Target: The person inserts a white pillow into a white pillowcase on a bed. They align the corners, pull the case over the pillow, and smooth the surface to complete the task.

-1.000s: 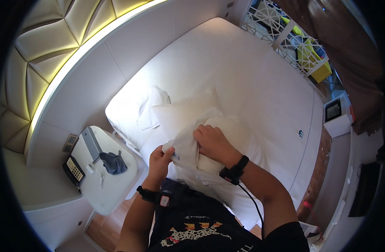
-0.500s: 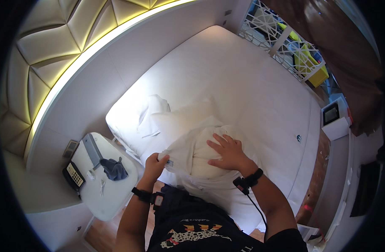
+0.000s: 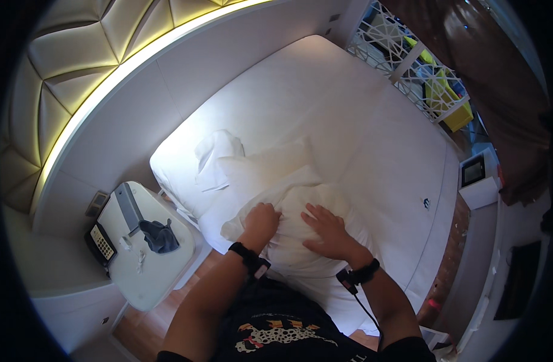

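Note:
A plump off-white pillow (image 3: 308, 194) lies at the near edge of the bed, with a thin white pillowcase (image 3: 233, 228) bunched around its left and near sides. At the pillow's left part, my left hand (image 3: 262, 224) is closed, its fingers curled into the white pillowcase; the fingertips are partly hidden. Fingers apart, my right hand (image 3: 332, 234) rests flat on the right part of the pillow. Just beyond them is another white pillow or cloth (image 3: 270, 161), flatter, beside a crumpled white cloth (image 3: 219, 148).
The large bed (image 3: 361, 108) has a white sheet. On the left, a white bedside table (image 3: 143, 283) holds a phone (image 3: 101, 242), a grey box (image 3: 129, 208) and a dark grey cloth (image 3: 160, 235). At the right stands a white box with a dark screen (image 3: 478, 175).
My left hand has moved right, from the pillowcase's left edge onto the pillow's left part. My right hand stays on the pillow, slightly lower. The pillowcase edge has shifted inward.

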`<action>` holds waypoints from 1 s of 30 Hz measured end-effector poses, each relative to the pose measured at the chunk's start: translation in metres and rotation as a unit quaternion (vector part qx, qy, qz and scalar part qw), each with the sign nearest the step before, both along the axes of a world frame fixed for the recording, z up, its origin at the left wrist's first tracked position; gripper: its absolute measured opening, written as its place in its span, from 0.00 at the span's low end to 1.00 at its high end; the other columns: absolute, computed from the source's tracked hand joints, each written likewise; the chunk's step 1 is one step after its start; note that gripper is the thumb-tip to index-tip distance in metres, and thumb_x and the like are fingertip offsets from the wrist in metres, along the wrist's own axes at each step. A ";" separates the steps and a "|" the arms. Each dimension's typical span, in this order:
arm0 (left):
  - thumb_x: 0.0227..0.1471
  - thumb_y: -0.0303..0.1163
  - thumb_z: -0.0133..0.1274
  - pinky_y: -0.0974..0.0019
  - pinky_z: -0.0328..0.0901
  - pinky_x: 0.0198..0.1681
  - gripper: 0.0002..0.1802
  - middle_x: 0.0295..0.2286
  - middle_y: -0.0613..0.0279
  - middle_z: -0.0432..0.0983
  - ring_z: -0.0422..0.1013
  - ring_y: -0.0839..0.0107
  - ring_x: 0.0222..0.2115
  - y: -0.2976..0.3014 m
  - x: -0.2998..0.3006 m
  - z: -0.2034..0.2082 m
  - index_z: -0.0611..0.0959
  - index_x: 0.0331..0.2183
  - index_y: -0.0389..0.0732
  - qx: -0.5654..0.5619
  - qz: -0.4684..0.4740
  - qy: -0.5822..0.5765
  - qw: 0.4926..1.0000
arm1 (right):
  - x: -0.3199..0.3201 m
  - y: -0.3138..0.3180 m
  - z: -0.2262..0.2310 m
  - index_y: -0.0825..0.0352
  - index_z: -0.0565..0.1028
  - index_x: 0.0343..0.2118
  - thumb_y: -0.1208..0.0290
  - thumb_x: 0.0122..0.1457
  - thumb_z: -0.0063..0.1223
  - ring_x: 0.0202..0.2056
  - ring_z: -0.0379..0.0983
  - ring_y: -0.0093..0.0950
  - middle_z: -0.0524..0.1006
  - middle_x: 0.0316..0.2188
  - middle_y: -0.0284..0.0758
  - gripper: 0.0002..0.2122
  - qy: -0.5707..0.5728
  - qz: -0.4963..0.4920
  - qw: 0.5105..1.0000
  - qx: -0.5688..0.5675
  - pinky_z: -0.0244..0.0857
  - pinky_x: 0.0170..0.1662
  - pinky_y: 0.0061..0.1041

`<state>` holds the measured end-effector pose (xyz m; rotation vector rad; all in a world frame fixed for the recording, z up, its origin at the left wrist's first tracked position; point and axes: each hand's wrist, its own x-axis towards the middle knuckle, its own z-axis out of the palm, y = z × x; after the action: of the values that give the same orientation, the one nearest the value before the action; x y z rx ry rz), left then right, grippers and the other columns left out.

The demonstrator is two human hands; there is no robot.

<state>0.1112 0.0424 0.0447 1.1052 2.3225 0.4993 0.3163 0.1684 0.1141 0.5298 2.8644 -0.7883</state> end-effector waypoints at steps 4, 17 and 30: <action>0.58 0.39 0.58 0.47 0.73 0.47 0.16 0.36 0.44 0.82 0.78 0.43 0.44 0.003 -0.015 -0.037 0.86 0.34 0.35 -0.068 -0.052 -0.036 0.996 | 0.003 -0.021 -0.014 0.54 0.66 0.69 0.50 0.60 0.60 0.73 0.51 0.44 0.57 0.74 0.37 0.34 0.036 0.022 0.998 0.041 0.47 0.68 0.51; 0.54 0.32 0.61 0.52 0.70 0.39 0.09 0.30 0.49 0.78 0.76 0.49 0.34 0.001 0.031 0.065 0.83 0.28 0.35 0.211 -0.042 -0.100 0.971 | 0.012 -0.017 -0.050 0.66 0.76 0.51 0.60 0.54 0.65 0.62 0.64 0.46 0.71 0.60 0.44 0.24 0.105 -0.100 0.985 -0.090 0.58 0.62 0.46; 0.58 0.31 0.58 0.51 0.70 0.45 0.07 0.33 0.51 0.78 0.75 0.48 0.38 0.002 0.057 0.092 0.81 0.31 0.37 0.177 -0.236 -0.091 0.951 | 0.013 0.120 -0.007 0.66 0.74 0.41 0.67 0.58 0.58 0.47 0.77 0.47 0.80 0.43 0.44 0.12 0.012 -0.181 0.978 0.106 0.72 0.48 0.43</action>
<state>0.1683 0.0447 0.1369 1.6472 1.7635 0.8073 0.3288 0.2882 0.1071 1.1003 2.9297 -0.5335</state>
